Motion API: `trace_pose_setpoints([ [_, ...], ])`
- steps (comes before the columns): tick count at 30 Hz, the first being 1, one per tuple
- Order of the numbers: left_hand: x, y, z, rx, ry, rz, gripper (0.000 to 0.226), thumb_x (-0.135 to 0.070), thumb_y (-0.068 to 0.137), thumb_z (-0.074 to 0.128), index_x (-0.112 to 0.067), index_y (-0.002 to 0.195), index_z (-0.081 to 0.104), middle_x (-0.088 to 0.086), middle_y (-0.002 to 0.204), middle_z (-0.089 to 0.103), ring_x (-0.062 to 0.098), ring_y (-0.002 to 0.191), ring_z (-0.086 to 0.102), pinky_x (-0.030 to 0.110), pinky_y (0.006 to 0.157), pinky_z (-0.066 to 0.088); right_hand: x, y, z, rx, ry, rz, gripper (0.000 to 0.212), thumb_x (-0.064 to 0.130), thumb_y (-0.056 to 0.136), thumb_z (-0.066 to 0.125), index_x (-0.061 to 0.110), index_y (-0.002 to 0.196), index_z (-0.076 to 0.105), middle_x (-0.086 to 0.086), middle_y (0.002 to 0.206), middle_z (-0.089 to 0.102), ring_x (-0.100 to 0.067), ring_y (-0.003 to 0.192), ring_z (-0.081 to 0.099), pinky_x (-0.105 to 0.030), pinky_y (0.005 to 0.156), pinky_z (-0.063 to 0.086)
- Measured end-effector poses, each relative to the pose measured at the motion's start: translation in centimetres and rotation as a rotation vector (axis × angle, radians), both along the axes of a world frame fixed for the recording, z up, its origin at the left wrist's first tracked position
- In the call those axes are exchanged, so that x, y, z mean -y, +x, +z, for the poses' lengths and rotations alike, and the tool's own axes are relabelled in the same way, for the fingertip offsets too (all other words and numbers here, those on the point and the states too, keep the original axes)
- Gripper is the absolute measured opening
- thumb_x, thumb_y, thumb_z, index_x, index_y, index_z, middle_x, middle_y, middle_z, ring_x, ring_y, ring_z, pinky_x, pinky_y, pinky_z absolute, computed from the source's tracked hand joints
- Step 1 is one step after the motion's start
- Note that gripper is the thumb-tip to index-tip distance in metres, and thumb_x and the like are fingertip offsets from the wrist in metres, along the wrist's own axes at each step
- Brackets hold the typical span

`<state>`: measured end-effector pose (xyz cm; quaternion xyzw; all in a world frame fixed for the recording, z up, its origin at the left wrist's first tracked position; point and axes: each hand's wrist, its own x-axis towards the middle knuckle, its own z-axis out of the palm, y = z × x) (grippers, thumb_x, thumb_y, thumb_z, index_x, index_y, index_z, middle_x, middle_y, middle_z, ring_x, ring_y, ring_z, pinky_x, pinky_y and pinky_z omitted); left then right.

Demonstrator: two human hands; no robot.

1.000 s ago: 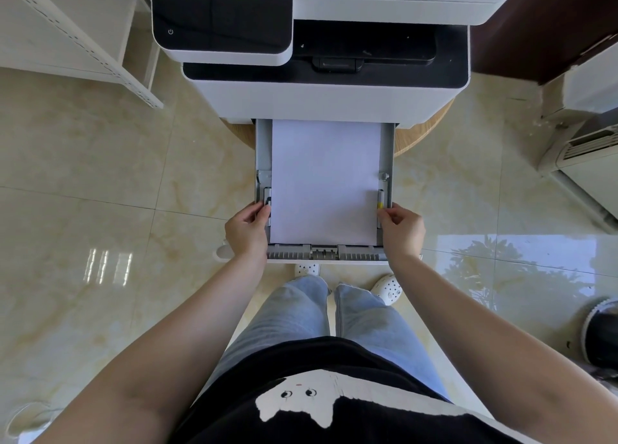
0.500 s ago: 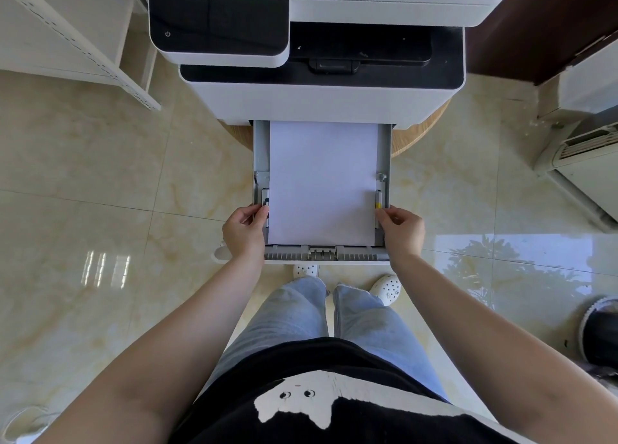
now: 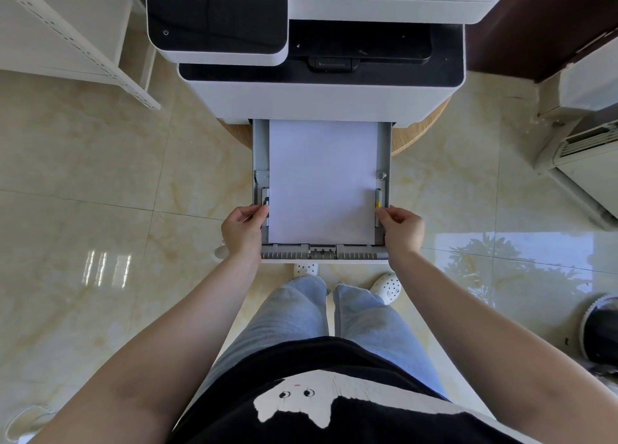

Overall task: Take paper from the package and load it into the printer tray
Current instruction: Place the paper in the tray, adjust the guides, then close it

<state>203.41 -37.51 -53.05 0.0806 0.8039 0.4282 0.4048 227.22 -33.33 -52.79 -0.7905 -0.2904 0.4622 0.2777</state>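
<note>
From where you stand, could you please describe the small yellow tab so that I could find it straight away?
Start at the white printer and follow its pulled-out grey paper tray towards you. The yellow tab sits on the guide along the right edge of the white paper, just beyond the right hand. The matching left guide shows no yellow.

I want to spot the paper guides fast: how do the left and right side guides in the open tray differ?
The left guide carries a dark tab, while the right guide carries a yellow one. The left hand has its fingertips at the left guide; the right hand has its fingertips just below the right guide's yellow tab. Both guides are grey, sit level with each other in the tray, and flank the white paper.
</note>
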Motion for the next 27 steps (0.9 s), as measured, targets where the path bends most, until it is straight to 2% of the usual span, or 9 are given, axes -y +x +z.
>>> trace_pose_setpoints([
  [3,0.0,-0.2,0.0,-0.021,-0.022,-0.013,0.010,-0.017,0.077,0.073,-0.016,0.078,0.063,-0.008,0.078,0.065,0.006,0.073,0.059,0.024,0.075,0.043,0.2,0.2,-0.1,0.027,-0.010,0.042,0.007,0.022,0.082,0.070,0.016,0.081,0.069,0.002,0.076,0.066,-0.018,0.077,0.059,-0.027,0.068,0.046],
  [6,0.2,-0.1,0.2,-0.122,-0.066,-0.069,0.023,-0.025,0.079,0.072,-0.014,0.090,0.055,0.001,0.099,0.062,0.016,0.093,0.060,0.029,0.083,0.045,0.9,0.2,0.4,0.193,0.001,0.063,0.019,0.031,0.080,0.071,0.018,0.088,0.059,0.000,0.101,0.056,-0.015,0.091,0.054,-0.031,0.073,0.042],
  [7,0.5,0.0,0.6,-0.169,-0.075,-0.111,0.026,-0.029,0.080,0.071,-0.016,0.093,0.053,0.002,0.107,0.059,0.016,0.098,0.058,0.029,0.085,0.045,1.4,0.0,0.9,0.220,0.019,0.059,0.024,0.032,0.080,0.071,0.017,0.089,0.056,0.000,0.099,0.053,-0.015,0.088,0.053,-0.033,0.072,0.042],
  [9,1.5,0.5,1.9,-0.189,-0.031,-0.195,0.026,-0.030,0.081,0.069,-0.016,0.096,0.052,0.001,0.107,0.057,0.013,0.095,0.057,0.028,0.085,0.046,2.8,-0.3,2.2,0.094,0.048,0.080,0.025,0.032,0.083,0.069,0.012,0.085,0.053,-0.002,0.083,0.055,-0.015,0.072,0.053,-0.033,0.067,0.045],
  [12,3.9,1.8,3.9,-0.044,0.093,-0.394,0.016,-0.024,0.084,0.066,-0.013,0.091,0.056,-0.001,0.085,0.062,0.009,0.074,0.058,0.020,0.072,0.048,6.0,-0.9,3.7,-0.248,-0.042,0.187,0.022,0.027,0.089,0.062,0.009,0.078,0.061,-0.004,0.070,0.065,-0.009,0.056,0.053,-0.022,0.054,0.044],
  [16,7.1,3.0,3.2,0.293,-0.041,-0.542,0.018,-0.025,0.088,0.061,-0.007,0.086,0.065,0.001,0.077,0.069,0.012,0.069,0.060,0.022,0.065,0.051,9.3,-1.5,2.8,-0.449,-0.312,0.253,0.029,0.034,0.091,0.059,0.006,0.087,0.068,-0.010,0.084,0.075,-0.015,0.068,0.065,-0.024,0.063,0.052],
  [20,8.2,3.5,0.3,0.497,-0.202,-0.435,0.026,-0.027,0.088,0.061,-0.002,0.094,0.068,0.008,0.086,0.073,0.021,0.081,0.068,0.024,0.069,0.056,9.5,-1.8,0.7,-0.532,-0.400,0.101,0.022,0.030,0.091,0.061,0.010,0.096,0.066,-0.013,0.097,0.074,-0.020,0.085,0.070,-0.025,0.073,0.057],
  [24,7.4,3.3,-0.6,0.625,-0.144,-0.229,0.011,-0.014,0.085,0.066,-0.005,0.091,0.067,0.012,0.097,0.070,0.021,0.091,0.066,0.028,0.088,0.054,8.4,-1.8,-0.7,-0.618,-0.399,-0.088,0.017,0.019,0.086,0.067,0.004,0.091,0.068,-0.012,0.092,0.073,-0.019,0.083,0.069,-0.023,0.074,0.058],
  [27,7.1,3.2,-0.5,0.679,-0.084,-0.155,0.010,-0.003,0.083,0.065,-0.004,0.093,0.066,0.010,0.099,0.069,0.016,0.091,0.067,0.020,0.083,0.055,7.8,-1.9,-1.2,-0.667,-0.419,-0.176,0.014,0.013,0.082,0.071,0.000,0.087,0.068,-0.013,0.088,0.071,-0.019,0.084,0.069,-0.024,0.078,0.058],
])
